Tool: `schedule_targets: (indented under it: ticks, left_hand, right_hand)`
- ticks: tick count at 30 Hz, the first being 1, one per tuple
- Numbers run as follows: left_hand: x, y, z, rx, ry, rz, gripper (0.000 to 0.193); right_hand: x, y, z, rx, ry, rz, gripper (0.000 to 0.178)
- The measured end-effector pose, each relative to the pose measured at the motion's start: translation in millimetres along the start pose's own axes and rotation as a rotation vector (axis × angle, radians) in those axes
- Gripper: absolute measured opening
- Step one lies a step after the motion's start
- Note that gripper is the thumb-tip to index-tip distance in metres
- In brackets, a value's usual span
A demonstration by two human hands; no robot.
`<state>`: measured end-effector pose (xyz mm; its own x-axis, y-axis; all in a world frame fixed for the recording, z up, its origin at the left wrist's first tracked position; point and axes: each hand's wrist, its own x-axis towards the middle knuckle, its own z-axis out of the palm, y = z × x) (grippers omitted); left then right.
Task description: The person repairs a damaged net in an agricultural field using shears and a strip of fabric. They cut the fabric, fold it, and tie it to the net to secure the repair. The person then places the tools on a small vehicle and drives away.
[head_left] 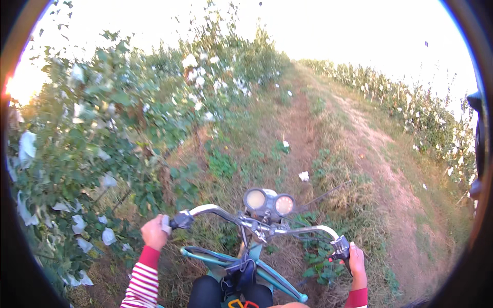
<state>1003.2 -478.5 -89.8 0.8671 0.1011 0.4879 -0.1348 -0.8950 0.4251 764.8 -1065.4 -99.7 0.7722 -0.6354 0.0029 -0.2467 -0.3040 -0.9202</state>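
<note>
My left hand (155, 232) is closed at the outer end of the dark left handlebar grip (181, 221). My right hand (357, 259) wraps around the right grip, beside a black switch block with a small red part (330, 260). Between them curves the chrome handlebar (308, 229) of a motorbike or motor tricycle. Two round dials (269, 201) stand at its centre. Teal frame tubes (281, 283) spread out below, in front of my dark-clad knees (206, 292). Striped red and white sleeves cover my forearms.
A rutted dirt track (300, 120) with grassy edges runs ahead. Leafy plants with many white, bag-like pieces (109, 236) crowd close on the left. Another such row (411, 102) lines the right. A white scrap (304, 176) lies on the track. Low sun glares at far left.
</note>
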Motion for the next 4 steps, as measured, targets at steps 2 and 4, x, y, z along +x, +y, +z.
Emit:
schedule_targets:
  ticks: [2,4]
  left_hand:
    - [0.7,-1.7,-6.8,0.076,0.002,0.046,0.017]
    - [7.4,-17.5,1.4,0.066,0.015,0.012,0.025]
  right_hand:
    - [-0.3,-3.4,-9.4,0.039,-0.11,-0.056,0.049]
    - [-4.2,-7.9,-15.1,0.142,-0.2,0.028,0.045]
